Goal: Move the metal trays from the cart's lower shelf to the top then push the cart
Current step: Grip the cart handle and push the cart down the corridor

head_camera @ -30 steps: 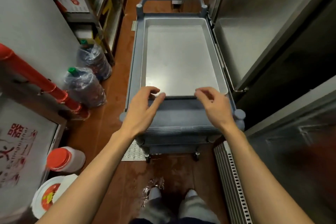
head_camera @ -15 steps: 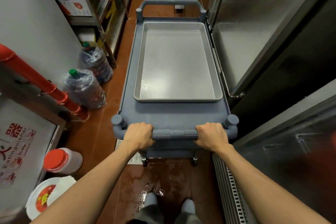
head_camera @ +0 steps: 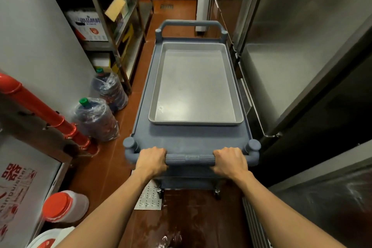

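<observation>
A blue-grey plastic cart (head_camera: 181, 140) stands in a narrow aisle in front of me. On its top shelf lies a shallow rectangular metal tray (head_camera: 196, 86), empty, set toward the far end. My left hand (head_camera: 151, 160) is wrapped around the left part of the near ribbed handle (head_camera: 190, 159). My right hand (head_camera: 230, 160) grips the right part of the same handle. The lower shelf is hidden under the top.
Steel fridge doors (head_camera: 302, 46) run close along the right. On the left are a red pipe (head_camera: 40, 110), two wrapped water bottles (head_camera: 96, 121), a metal rack (head_camera: 112, 26) and a red-lidded jar (head_camera: 64, 206). The wet orange floor (head_camera: 175, 8) runs ahead past the cart.
My hands left the tray's near edge and closed on the cart handle. The view has since moved forward and more of the aisle shows ahead.
</observation>
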